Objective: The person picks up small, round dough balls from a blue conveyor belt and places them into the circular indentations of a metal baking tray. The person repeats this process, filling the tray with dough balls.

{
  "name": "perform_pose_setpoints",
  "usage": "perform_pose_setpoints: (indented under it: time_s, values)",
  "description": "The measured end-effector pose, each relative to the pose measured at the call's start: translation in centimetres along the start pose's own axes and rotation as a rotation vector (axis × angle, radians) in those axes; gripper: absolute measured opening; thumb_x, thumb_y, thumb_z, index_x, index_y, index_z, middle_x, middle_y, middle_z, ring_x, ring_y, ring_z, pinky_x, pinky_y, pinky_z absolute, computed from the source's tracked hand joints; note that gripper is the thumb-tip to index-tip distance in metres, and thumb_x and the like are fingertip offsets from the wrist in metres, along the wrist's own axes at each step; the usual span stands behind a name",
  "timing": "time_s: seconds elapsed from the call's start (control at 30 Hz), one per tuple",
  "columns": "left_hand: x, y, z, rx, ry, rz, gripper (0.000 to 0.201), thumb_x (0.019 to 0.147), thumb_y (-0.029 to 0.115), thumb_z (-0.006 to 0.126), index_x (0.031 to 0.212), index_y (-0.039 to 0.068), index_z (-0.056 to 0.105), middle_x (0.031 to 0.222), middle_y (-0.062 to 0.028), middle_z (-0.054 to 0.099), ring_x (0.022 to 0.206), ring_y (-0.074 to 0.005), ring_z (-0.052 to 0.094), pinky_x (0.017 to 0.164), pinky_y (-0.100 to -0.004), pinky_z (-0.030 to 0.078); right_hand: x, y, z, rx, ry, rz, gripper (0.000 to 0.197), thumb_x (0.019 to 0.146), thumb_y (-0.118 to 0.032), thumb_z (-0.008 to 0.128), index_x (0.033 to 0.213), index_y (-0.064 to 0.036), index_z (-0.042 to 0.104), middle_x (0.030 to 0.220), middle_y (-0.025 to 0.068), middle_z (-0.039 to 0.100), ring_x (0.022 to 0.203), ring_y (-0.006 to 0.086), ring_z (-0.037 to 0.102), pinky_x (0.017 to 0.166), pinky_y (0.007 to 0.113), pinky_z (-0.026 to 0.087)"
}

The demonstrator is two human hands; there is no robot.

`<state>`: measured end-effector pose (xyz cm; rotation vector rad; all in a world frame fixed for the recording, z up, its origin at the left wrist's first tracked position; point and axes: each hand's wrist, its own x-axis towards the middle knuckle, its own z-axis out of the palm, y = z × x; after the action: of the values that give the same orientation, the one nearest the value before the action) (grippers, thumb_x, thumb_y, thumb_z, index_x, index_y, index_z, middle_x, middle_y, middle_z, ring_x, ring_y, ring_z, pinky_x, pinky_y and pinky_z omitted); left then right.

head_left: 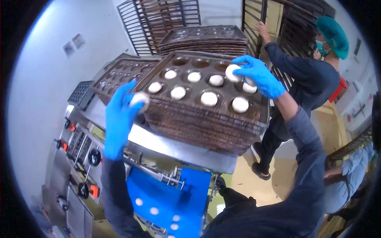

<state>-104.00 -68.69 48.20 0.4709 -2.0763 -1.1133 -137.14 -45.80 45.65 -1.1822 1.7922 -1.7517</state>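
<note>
My left hand [119, 119], in a blue glove, pinches a white dough ball [140, 102] just off the near left corner of a dark muffin tray [183, 86]. Over the tray's right side, my right hand [260, 77], also gloved, grips another dough ball [232, 73] between thumb and fingers. A second ball shows under that hand; whether it is held or lies in a cup I cannot tell. White balls [209, 99] sit in the tray's two nearer rows of cups, while visible cups in the far row hold none. This tray tops a tall stack [194, 125] of trays.
Below, a blue conveyor belt [154, 186] carries several dough balls [154, 211]. More trays [126, 73] stand at left, with another stack [204, 37] behind. At right, a person [301, 71] in a green hairnet touches a tall rack [254, 23]; another person [353, 174] is lower right.
</note>
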Motion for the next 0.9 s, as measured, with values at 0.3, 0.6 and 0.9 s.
perform_pose_setpoints:
  time_s: [0.3, 0.6, 0.9]
  values:
    - [29.0, -11.9, 18.4, 0.086, -0.649, 0.028, 0.045, 0.079, 0.013, 0.074, 0.119, -0.005, 0.063, 0.115, -0.0127, 0.066, 0.104, -0.0175, 0.061, 0.092, -0.0298, 0.048, 17.3, 12.1, -5.9, -0.195, -0.194, 0.329, 0.029, 0.072, -0.015, 0.079, 0.095, 0.0011, 0.071, 0.086, 0.0080, 0.068, 0.077, 0.0148, 0.061, 0.069, 0.029, 0.050]
    - [33.0, -14.5, 22.3, -0.052, -0.986, -0.178, 0.057, 0.081, 0.009, 0.074, 0.134, 0.000, 0.052, 0.109, -0.0097, 0.066, 0.100, -0.0155, 0.061, 0.093, -0.0291, 0.049, 16.0, 6.9, -6.6, -0.750, -0.236, 0.220, 0.070, 0.081, -0.036, 0.070, 0.136, -0.0006, 0.045, 0.098, 0.0142, 0.067, 0.088, 0.0256, 0.064, 0.084, 0.036, 0.050]
    - [33.6, -20.5, 17.8, -0.164, -0.712, -0.188, 0.034, 0.086, 0.009, 0.061, 0.118, 0.000, 0.062, 0.112, -0.0075, 0.065, 0.103, -0.0158, 0.059, 0.094, -0.0274, 0.044, 8.1, 10.5, -11.9, -0.253, -0.309, 0.248, 0.041, 0.080, -0.008, 0.056, 0.120, 0.0006, 0.055, 0.106, 0.0065, 0.059, 0.099, 0.0133, 0.053, 0.086, 0.030, 0.047]
